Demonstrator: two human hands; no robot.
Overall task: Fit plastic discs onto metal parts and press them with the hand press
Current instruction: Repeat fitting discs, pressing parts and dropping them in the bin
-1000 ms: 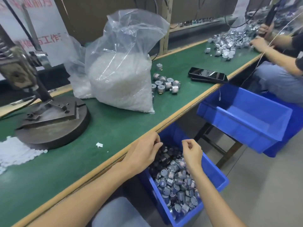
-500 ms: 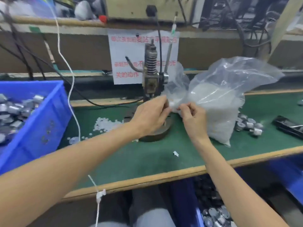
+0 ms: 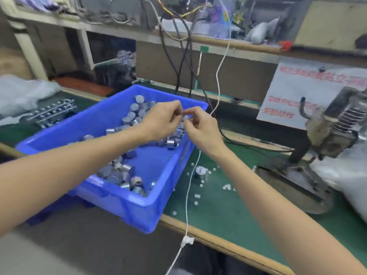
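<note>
Fitting step, apparently: the left hand (image 3: pixel 160 121) and right hand (image 3: pixel 201 127) meet at frame centre over the blue bin (image 3: pixel 139 207) of metal parts (image 3: pixel 119 173), jointly pinching a small blurred piece (image 3: pixel 186 117). The next move likely calls for square seating, then transfer to the hand press (image 3: pixel 327 133) at right.

Hand press (image 3: pixel 327 135) runs off the right edge — pinched piece (image 3: pixel 186 117) blurred.

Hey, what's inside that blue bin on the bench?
Loose silvery metal parts lie scattered in the blue bin, bare floor between. The left hand and right hand above cover some parts.
</note>
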